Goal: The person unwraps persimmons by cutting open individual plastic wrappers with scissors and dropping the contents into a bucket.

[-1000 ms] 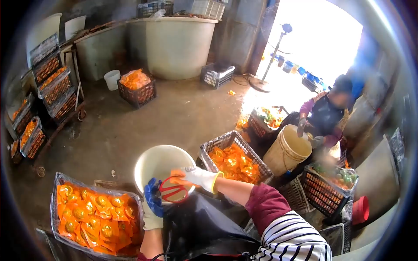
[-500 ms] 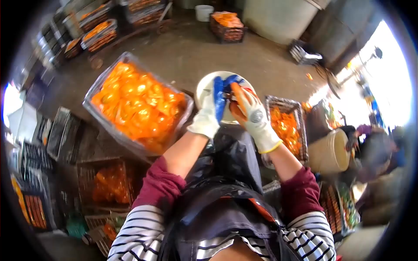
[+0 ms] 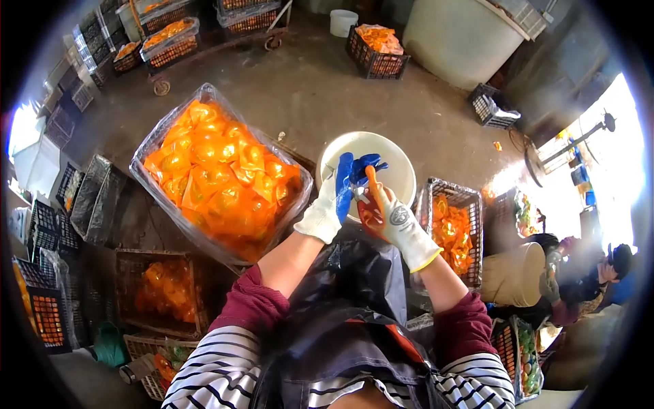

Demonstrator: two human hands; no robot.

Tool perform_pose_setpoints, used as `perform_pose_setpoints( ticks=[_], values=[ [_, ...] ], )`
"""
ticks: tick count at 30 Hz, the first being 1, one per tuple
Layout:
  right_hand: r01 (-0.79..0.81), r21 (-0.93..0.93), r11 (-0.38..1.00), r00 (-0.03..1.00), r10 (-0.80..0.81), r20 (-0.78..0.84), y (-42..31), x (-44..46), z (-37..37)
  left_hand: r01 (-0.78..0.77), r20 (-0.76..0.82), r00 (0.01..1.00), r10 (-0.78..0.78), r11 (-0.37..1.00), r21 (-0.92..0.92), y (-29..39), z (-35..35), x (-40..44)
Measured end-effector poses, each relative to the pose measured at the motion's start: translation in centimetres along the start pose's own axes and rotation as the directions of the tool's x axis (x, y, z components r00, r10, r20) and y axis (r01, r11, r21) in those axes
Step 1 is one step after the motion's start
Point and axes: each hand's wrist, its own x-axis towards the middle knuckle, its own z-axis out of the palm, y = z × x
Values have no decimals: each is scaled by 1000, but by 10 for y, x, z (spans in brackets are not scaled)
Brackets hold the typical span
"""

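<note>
My left hand [image 3: 334, 198], in a white glove with a blue palm, is held over a white bucket [image 3: 403, 160], its fingers curled toward the right hand. Close beside it is my right hand [image 3: 392, 215], in a white glove with an orange-red palm and one finger pointing up. The two hands meet at the fingertips, closed around something small that the gloves hide. Left of them stands a plastic-lined crate [image 3: 153, 187] heaped with shiny orange bundles [image 3: 218, 170]. To the right, a dark crate [image 3: 477, 235] holds similar orange bundles.
At lower left is a brown crate [image 3: 126, 290] with orange bundles in it. A filled black crate [image 3: 375, 58] and a white pail [image 3: 343, 24] stand farther off, near a large pale tub [image 3: 449, 41]. A person [image 3: 599, 273] bends by a beige bucket [image 3: 514, 273] at right.
The view has shifted, so the floor items appear lower and the bucket shows more fully. My hands stay together over the bucket, slightly lower in view.
</note>
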Motion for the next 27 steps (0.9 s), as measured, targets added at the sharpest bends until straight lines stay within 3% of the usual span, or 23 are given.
perform_pose_setpoints(
  ticks=[2,3,4,6,8,9,10,11,12,13,14,15,16,18,19,20,21,24,26,27],
  values=[
    [-80,-103,991,996,84,35,4,0,2,-7,-29,1000,9,997,74,0,3,1],
    [-82,-150,985,997,83,0,10,1,8,26,22,999,-26,1000,5,0,5,4],
    [-89,-66,994,996,89,-8,4,1,6,-34,54,998,31,998,50,-7,2,12],
    [-315,40,948,945,309,112,-16,12,-2,-83,62,995,83,996,12,-2,8,17],
    [-188,202,961,982,186,28,12,3,26,4,35,999,-11,975,223,8,15,14],
    [-138,312,940,990,143,8,7,6,28,94,31,994,-101,978,188,11,11,18],
    [-130,315,940,989,144,-22,2,9,27,83,81,991,-108,960,266,14,6,19],
    [-325,594,736,939,324,112,-3,11,21,-23,158,986,-46,911,412,19,1,20],
    [-363,739,567,913,374,162,-4,10,20,-129,242,970,-6,835,535,20,-6,20],
    [-380,848,370,882,421,211,-6,10,18,-200,224,970,89,819,538,22,-20,19],
    [-269,906,328,904,411,120,23,10,41,-268,204,962,184,793,547,23,-33,18],
    [-148,946,288,916,400,22,40,10,53,-53,-57,991,124,737,673,55,-7,7],
    [-144,962,233,867,498,9,42,13,54,-107,-86,969,232,706,700,62,-15,3],
    [-123,985,120,744,668,11,43,21,54,-321,20,898,439,625,711,72,-38,-7],
    [-74,993,88,744,668,-4,47,19,60,-359,37,885,464,631,688,80,-41,-11],
    [-24,998,54,742,670,-18,52,15,69,-336,-5,908,418,736,588,92,-42,-12],
    [26,999,20,738,674,-33,56,12,76,-356,23,904,426,725,589,102,-31,-18],
    [-236,969,-69,624,754,205,61,13,80,-437,118,882,457,695,571,121,-7,-27],
    [-150,988,-38,677,725,130,61,10,81,-494,169,857,487,683,538,122,-13,-30],
    [-121,992,-31,701,705,108,66,8,85,-437,90,879,468,717,542,121,-19,-32]
  ],
)
